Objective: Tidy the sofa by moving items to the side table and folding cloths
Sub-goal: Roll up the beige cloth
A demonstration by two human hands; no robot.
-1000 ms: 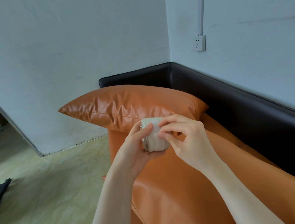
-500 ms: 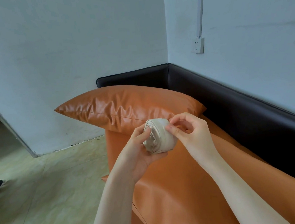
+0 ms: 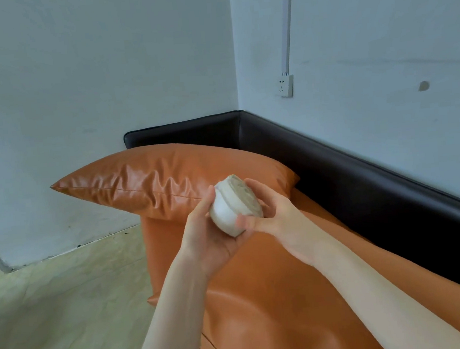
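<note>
Both hands held a rolled cloth (image 3: 235, 204).
The left hand (image 3: 211, 233) cupped it; the right hand (image 3: 272, 215) gripped it, just before the cushion (image 3: 151, 181).

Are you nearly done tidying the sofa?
Partly. One cream cloth roll is already wound tight, and the left hand and right hand both hold it above the orange sofa. It still needs putting down; no side table is in view.
</note>
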